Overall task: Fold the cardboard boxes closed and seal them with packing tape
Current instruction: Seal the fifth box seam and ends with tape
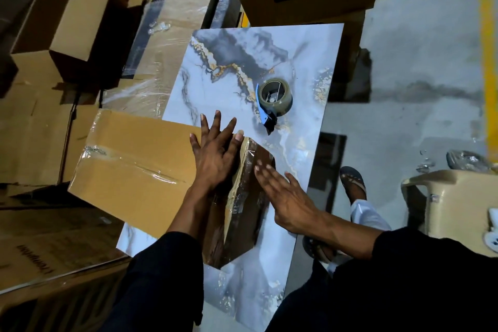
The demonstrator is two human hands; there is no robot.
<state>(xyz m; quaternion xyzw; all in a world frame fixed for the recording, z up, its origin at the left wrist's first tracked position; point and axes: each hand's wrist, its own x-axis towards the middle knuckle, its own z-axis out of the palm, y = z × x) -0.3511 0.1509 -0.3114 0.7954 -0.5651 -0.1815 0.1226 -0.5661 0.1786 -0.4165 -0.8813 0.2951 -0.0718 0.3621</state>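
Both hands lay flat, gripping nothing: left hand (215, 153) atop the box (140, 170), right hand (285, 197) nearer the tape dispenser (273, 100) beyond.

So what I count here: two hands, a left hand (215, 153) and a right hand (285, 197), on one taped box (140, 167), plus one tape dispenser (273, 100) sitting on one marble-look slab (242, 62). One open empty box (70, 19) stands at far left; the other cartons stacked around it blur together too much to count. Also two sandaled feet (353, 180), and one beige plastic stool (458, 197).
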